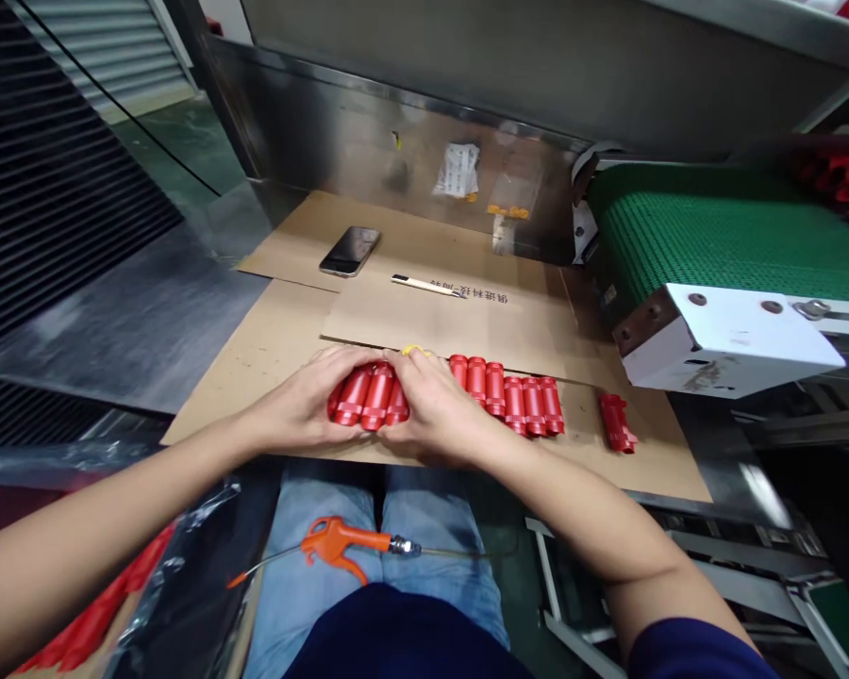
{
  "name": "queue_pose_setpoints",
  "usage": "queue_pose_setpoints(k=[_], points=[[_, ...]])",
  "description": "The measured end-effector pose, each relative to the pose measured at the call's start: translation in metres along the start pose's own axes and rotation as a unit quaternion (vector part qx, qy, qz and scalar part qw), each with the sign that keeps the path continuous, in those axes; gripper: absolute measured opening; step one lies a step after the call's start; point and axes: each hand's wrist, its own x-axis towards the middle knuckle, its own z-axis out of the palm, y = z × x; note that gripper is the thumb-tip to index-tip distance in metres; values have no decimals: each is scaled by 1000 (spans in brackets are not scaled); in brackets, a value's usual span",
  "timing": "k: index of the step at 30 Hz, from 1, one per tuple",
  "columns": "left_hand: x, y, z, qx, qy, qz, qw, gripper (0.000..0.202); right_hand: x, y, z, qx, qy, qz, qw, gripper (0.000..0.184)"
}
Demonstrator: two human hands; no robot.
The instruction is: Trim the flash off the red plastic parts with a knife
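Hands first: my left hand (303, 407) and right hand (435, 412) are cupped around a bundle of red tubes (370, 396). One hand is on each side, fingers curled over the top and squeezing inward, so the tubes are pressed together between my palms. The bundle sits on the cardboard sheet (283, 339) that covers the bench, right at the edge closest to me.

Just past my right fingertips there's something small and yellow (416, 350), can't tell what exactly. Right beside my right hand on the outer side is a row of more red tubes (513, 398) lying side by side, and a bit further out that way a loose red piece (617, 423) sits on its own.

Beyond my hands there's a pen (424, 285), and further back a phone (350, 251) lying flat. Off past my right hand is the green conveyor belt (722, 236). Below my hands, an orange air blow gun (343, 544) lies across my lap.
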Motion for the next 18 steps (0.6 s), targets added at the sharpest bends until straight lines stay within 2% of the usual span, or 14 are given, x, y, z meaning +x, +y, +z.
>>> queue_pose_setpoints(k=[3, 6, 9, 11, 13, 15, 17, 18], points=[[-24, -12, -16, 1, -42, -3, 999, 93, 3, -17, 31, 30, 5, 7, 1000, 100], [-37, -32, -21, 14, -79, 3, 997, 100, 6, -28, 57, 41, 32, 35, 998, 98], [-42, -43, -19, 35, -89, 32, 995, 135, 5, -31, 66, 48, 47, 54, 996, 101], [-46, -41, -18, 50, -83, 30, 995, 152, 1, -29, 63, 57, 45, 57, 996, 109], [-50, -31, -19, 70, -51, -17, 996, 146, -7, -25, 58, 66, 50, 50, 995, 116], [-54, -17, -23, 96, 18, -113, 989, 124, -18, -20, 53, 75, 62, 40, 994, 121], [-51, 0, -26, 137, 68, -246, 957, 108, -31, -13, 50, 89, 77, 30, 993, 120], [-47, 9, -28, 162, 66, -309, 935, 107, -38, -10, 50, 97, 85, 25, 991, 118]])
